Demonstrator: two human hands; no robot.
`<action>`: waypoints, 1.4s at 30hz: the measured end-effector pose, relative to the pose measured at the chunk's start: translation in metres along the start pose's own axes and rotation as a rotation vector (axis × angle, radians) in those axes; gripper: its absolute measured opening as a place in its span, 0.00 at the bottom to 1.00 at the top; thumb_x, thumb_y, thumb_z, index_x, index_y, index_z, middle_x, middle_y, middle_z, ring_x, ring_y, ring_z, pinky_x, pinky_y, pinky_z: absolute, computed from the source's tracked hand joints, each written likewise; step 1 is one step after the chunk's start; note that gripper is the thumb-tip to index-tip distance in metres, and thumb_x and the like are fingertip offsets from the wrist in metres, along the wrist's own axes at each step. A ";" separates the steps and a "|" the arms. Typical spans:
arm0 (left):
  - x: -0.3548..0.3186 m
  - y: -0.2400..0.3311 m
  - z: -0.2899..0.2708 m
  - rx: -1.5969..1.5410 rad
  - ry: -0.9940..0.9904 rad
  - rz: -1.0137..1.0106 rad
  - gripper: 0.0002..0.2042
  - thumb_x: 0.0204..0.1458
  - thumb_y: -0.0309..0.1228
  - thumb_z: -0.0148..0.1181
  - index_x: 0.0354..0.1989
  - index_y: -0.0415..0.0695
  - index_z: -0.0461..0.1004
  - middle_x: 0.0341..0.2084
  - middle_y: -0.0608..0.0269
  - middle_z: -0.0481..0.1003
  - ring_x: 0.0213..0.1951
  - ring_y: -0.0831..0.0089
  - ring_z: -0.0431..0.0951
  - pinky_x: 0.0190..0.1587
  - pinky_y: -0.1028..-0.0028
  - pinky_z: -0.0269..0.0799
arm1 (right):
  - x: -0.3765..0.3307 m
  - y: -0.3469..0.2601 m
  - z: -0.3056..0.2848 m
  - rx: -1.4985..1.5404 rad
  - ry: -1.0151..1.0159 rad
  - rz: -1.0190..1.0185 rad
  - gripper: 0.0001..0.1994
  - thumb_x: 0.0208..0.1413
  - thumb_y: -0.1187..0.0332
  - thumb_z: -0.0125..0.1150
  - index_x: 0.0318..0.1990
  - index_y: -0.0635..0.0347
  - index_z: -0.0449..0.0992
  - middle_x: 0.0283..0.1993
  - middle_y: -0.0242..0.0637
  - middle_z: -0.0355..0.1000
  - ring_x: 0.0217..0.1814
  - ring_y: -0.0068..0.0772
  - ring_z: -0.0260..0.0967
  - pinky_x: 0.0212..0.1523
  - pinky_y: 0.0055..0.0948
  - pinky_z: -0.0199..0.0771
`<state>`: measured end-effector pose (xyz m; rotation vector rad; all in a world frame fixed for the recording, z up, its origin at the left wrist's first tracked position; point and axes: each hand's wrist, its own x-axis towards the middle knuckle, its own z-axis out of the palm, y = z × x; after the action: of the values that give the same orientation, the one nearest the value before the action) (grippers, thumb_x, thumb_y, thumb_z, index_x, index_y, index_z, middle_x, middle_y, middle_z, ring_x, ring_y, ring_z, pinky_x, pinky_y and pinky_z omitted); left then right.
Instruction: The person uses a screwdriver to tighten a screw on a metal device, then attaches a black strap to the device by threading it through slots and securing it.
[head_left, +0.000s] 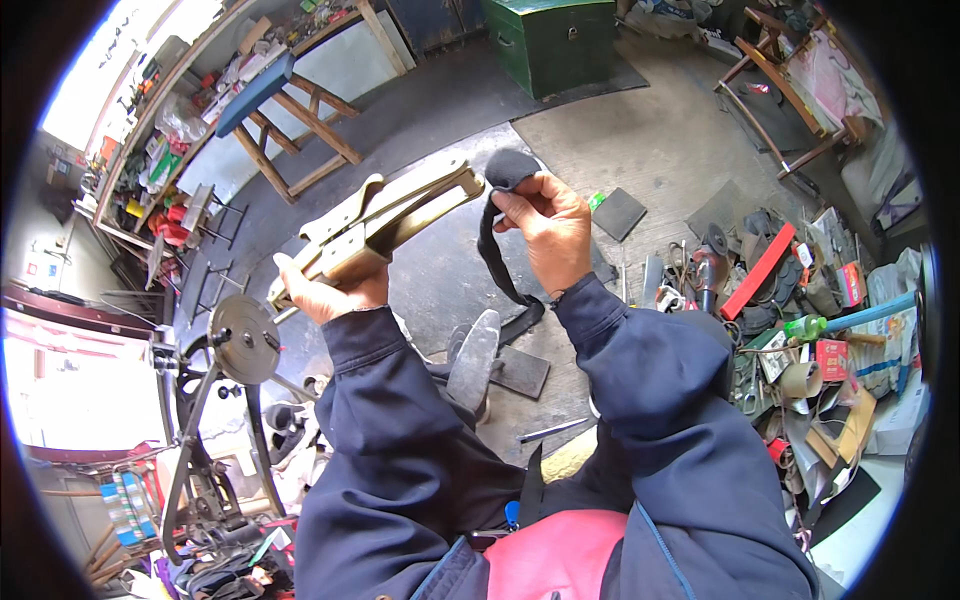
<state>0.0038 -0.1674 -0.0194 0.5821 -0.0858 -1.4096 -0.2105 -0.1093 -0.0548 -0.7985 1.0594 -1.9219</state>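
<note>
My left hand (325,285) grips the handles of a large brass-coloured plier-like hand tool (385,215), its jaws pointing right. The jaw tip meets the rounded end of a black strap (492,235). My right hand (548,230) pinches that strap near its top, and the rest hangs down in a loop toward my right sleeve. Both arms wear dark blue sleeves.
A metal shoe last stand (472,358) rises below the hands. An old stitching machine with a round wheel (243,340) stands at left. Tools, scraps and a red strip (758,270) litter the floor at right. A wooden stool (290,110) and green chest (552,40) stand beyond.
</note>
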 end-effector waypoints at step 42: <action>-0.001 0.000 0.002 0.096 -0.096 0.024 0.33 0.61 0.58 0.33 0.62 0.49 0.70 0.57 0.51 0.76 0.57 0.45 0.76 0.55 0.38 0.72 | -0.039 -0.054 0.012 0.399 -0.371 0.153 0.14 0.60 0.77 0.66 0.54 0.61 0.77 0.37 0.32 0.78 0.33 0.16 0.74 0.35 0.19 0.79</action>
<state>0.0033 -0.1674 -0.0173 0.5904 -0.2374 -1.4160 -0.1995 -0.0614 -0.0076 -0.7783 0.4772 -1.6933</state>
